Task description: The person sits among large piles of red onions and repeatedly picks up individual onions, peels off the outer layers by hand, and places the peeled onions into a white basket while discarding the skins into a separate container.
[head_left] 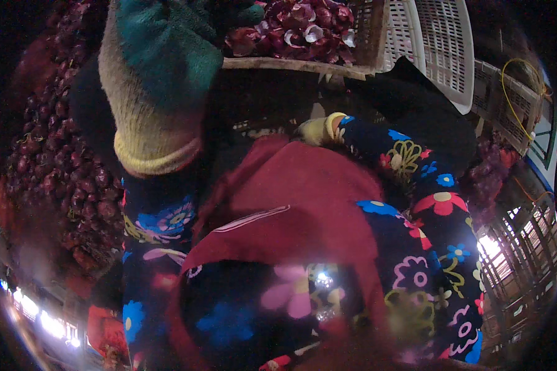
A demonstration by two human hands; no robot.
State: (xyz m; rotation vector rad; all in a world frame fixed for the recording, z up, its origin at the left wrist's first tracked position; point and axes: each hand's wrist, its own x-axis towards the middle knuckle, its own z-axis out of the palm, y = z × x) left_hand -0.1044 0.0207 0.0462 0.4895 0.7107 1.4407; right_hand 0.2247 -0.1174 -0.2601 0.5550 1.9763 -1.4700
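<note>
My left hand (167,51), in a knitted glove with a green coating and yellow cuff, reaches forward at the top. It is beside a crate (297,65) of red onions and loose onion skins (306,30). Its fingers are mostly cut off by the frame or dark, so what they hold is hidden. My right hand (313,130), in a similar pale glove, is low beyond the dark red apron (297,181). Apron and shadow hide its fingers. Both sleeves are dark with printed flowers.
A large heap of red onions (69,176) spreads along the left. White slatted plastic crates (445,46) stand at the upper right. A yellow cord (503,79) hangs by another crate (527,102). Purple-red produce (482,171) lies at the right, and a red bag (106,327) at lower left.
</note>
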